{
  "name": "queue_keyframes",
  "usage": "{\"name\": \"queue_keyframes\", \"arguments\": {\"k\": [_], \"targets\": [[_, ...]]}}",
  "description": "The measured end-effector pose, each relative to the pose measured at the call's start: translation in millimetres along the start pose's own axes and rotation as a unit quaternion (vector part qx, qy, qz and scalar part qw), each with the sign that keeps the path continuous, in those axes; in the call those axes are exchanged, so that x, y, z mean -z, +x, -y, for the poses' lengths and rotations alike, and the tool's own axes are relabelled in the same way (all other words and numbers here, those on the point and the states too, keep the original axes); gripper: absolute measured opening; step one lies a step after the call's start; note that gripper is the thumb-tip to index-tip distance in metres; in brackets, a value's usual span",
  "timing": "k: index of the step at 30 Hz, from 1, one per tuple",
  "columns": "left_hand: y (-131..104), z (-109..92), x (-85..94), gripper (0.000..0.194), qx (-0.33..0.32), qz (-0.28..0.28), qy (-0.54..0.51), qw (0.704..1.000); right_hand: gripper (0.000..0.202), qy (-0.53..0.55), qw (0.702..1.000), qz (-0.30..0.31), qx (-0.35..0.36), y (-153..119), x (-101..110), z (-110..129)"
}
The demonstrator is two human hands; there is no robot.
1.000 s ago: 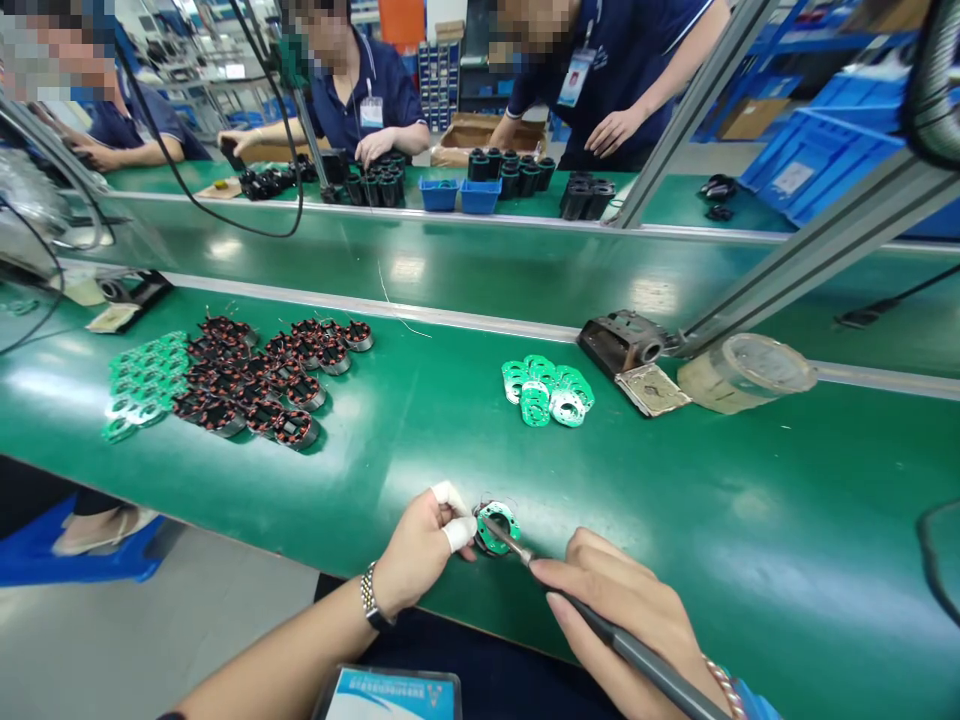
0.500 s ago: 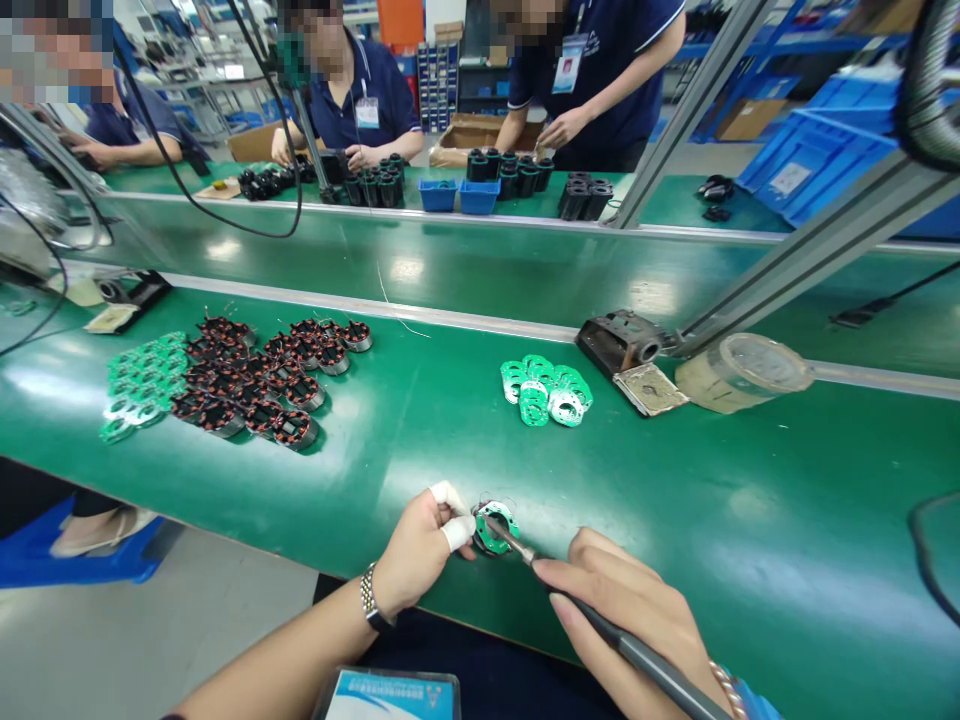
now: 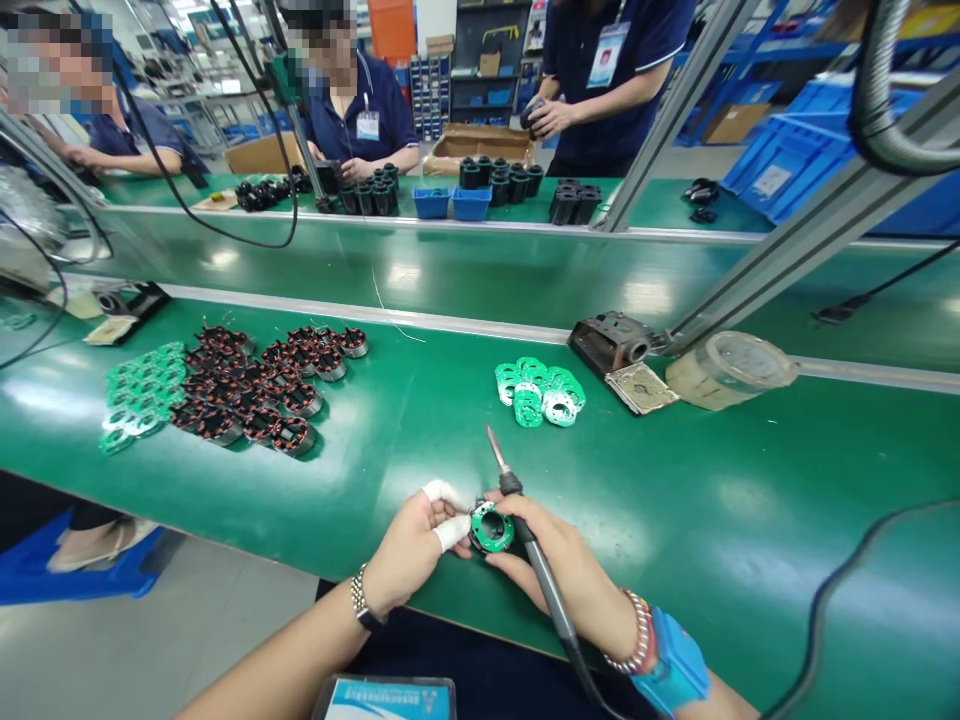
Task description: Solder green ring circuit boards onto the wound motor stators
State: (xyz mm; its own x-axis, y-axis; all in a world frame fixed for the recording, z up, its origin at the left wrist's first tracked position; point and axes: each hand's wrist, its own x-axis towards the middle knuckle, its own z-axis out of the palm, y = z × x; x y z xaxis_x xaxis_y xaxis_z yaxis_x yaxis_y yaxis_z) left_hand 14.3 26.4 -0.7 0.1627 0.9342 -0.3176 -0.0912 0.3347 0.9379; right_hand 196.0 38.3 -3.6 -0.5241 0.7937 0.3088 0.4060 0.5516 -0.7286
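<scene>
Indoors, glossy green workbench [image 3: 405, 430], blue crates [image 3: 799, 160] beyond

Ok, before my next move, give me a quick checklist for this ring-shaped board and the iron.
- Circuit board steadied: ok, left hand and right hand both on it.
- Soldering iron tip away from fingers: ok, it points forward past them.
- Iron parked in its stand: not ok, it's in your right hand.
- Loose circuit boards apart from the tip: ok, they lie beyond it.
- Solder joints sound: cannot tell, too small.
</scene>
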Motion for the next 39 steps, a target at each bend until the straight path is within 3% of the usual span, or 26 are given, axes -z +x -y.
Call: {"name": "queue_keyframes", "arguments": {"k": [2,4,7,9,12,17,21,25,27,31,33,39], "targets": [[-0.7,-0.2,6.7,0.009,-0.053,0.028,0.070,0.996,0.034,0.012,1.000,0.008,-0.006,0.2,-2.1,-0.8],[-1.5,-0.1,14.3,0.011,-0.152,0.052,0.214,0.963,0.037,0.017,1.000,0.011,-0.007,-0.2,-1.7,-0.8],[-1.8,-0.3,24.1,0.017,-0.321,0.051,0.449,0.833,0.038,0.021,1.000,0.010,-0.011,-0.6,-0.7,-0.4],[-1.2,-2.0,28.1,0.020,-0.397,0.040,0.536,0.745,0.039,0.020,1.000,0.008,-0.012,-0.7,-1.0,-0.3],[-0.3,-6.7,30.5,0.026,-0.454,0.045,0.596,0.661,0.039,0.019,1.000,0.006,-0.009,-0.8,-1.9,0.0],[-1.7,-11.8,31.1,0.030,-0.485,0.057,0.635,0.599,0.040,0.013,1.000,0.011,-0.010,0.2,-0.9,1.2],[-1.3,-9.5,31.7,0.028,-0.493,0.051,0.646,0.581,0.041,0.013,1.000,0.008,-0.004,1.0,-0.3,1.7],[2.4,-2.7,27.5,0.028,-0.498,0.034,0.639,0.585,0.040,0.006,1.000,0.000,-0.002,1.0,-2.6,2.1],[3.3,2.7,22.3,0.027,-0.487,0.004,0.629,0.606,0.039,-0.002,1.000,-0.012,0.000,0.6,-4.6,2.5],[-3.3,16.1,10.2,0.021,-0.429,-0.088,0.583,0.684,0.036,-0.017,0.999,-0.038,-0.002,-1.0,-8.1,5.1],[-10.6,22.5,5.4,0.020,-0.405,-0.101,0.559,0.716,0.036,-0.018,0.999,-0.042,-0.006,-1.9,-9.4,7.7],[-25.7,31.0,-2.3,0.028,-0.378,-0.103,0.535,0.749,0.035,0.000,0.999,-0.037,-0.014,-2.2,-10.4,7.9]]}}
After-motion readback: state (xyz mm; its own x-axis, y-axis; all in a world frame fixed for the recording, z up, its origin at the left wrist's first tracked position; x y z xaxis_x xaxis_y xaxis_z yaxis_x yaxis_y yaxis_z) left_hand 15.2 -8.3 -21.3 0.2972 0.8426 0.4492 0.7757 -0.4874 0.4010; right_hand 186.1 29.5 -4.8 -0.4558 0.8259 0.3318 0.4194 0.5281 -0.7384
